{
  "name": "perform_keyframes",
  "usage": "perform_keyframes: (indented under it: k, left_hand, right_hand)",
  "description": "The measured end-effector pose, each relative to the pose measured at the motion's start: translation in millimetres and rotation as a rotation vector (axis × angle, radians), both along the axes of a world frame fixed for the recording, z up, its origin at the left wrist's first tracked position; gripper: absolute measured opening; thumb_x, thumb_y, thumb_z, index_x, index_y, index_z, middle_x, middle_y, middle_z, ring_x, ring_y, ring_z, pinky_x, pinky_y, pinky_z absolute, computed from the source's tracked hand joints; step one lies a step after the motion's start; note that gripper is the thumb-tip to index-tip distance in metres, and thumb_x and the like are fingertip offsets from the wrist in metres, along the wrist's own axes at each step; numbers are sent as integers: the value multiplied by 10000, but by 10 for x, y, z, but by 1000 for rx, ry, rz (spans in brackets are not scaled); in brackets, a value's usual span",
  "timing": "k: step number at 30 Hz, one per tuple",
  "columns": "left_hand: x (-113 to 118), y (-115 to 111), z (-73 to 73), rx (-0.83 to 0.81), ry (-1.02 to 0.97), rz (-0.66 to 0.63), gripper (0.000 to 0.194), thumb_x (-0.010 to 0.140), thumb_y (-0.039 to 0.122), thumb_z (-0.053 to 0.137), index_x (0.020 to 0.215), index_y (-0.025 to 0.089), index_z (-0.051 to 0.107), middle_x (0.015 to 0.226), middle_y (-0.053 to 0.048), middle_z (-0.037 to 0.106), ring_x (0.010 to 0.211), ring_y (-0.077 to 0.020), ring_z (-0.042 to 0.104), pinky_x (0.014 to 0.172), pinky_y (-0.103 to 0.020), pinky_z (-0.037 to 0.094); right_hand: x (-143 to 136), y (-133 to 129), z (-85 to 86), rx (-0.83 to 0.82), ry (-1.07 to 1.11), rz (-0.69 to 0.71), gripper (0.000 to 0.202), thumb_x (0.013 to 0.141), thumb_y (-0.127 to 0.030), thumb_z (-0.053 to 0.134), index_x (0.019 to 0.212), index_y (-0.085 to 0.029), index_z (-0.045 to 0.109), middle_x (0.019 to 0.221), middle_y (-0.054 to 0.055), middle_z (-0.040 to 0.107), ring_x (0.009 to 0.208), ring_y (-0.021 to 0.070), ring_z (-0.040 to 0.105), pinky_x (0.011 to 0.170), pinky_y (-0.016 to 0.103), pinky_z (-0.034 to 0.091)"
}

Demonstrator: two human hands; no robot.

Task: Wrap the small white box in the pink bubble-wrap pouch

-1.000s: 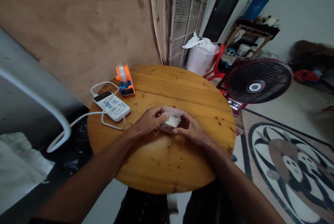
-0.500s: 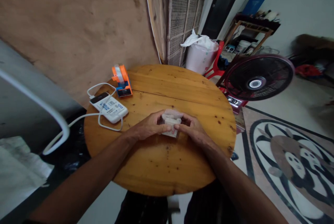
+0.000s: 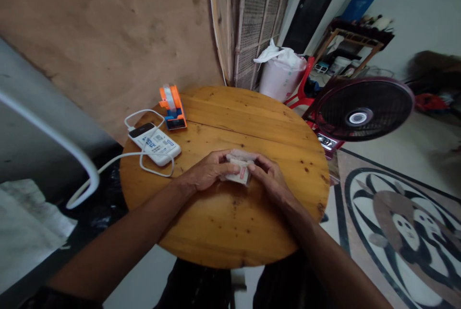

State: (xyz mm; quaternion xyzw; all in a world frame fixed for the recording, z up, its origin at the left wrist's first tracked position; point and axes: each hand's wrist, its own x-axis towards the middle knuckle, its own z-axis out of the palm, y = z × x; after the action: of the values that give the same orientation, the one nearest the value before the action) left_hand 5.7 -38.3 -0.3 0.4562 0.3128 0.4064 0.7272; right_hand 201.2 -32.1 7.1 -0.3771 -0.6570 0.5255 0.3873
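Between my hands is a small white box in clear plastic wrap [image 3: 239, 173], with a red mark on its near face. My left hand [image 3: 211, 171] grips its left side, thumb laid across the front. On the right side, my right hand [image 3: 269, 174] holds it with the thumb at the front corner and the fingers curled behind. Loose, crinkled plastic shows along the box's far edge. The box is low over the round wooden table [image 3: 237, 222]; I cannot tell whether it rests on the wood.
A white power bank [image 3: 158, 146] with a looped white cable lies at the table's left. Behind it stands an orange and blue tape dispenser [image 3: 173, 107]. Beyond the right edge are a fan [image 3: 360, 116], a red chair [image 3: 304, 83] and a white sack [image 3: 283, 74].
The box's front face shows more, with its red mark clearer and the plastic pressed back at the far side. Both hands keep their hold. The whole view has shifted slightly.
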Motion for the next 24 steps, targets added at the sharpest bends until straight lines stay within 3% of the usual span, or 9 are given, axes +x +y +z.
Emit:
perform_keyframes:
  k: [6,16,21,24]
  left_hand:
    - [0,9,-6,-48,-62,28,446,682,208,745,1102,154,606,995,-54,666,805,-141,621,746,-262,475]
    - [-4,6,-34,-10,-71,-18,457,693,308,774,1087,157,599,953,-49,657,809,-154,621,771,-287,477]
    - [-19,3,1,59,13,10,432,700,316,755,1076,156,616,953,-51,658,820,-161,614,762,-284,470]
    - [-28,-1,29,88,67,-14,394,714,301,735,1064,152,630,943,-49,660,803,-156,607,736,-271,460]
  right_hand:
    - [72,37,6,32,-76,-83,385,833,-429,614,1158,-224,586,1084,68,658,970,217,618,861,377,484]
    - [5,72,392,555,-455,-83,332,790,-312,662,1112,-258,603,1156,70,631,1082,253,580,937,442,440]
    - [-89,79,421,714,-540,-138,115,831,-261,616,932,-235,664,1063,77,663,1023,260,610,890,445,453]
    - [-107,112,448,746,-543,-164,111,857,-227,573,833,-233,681,1012,60,679,955,241,630,868,433,450]
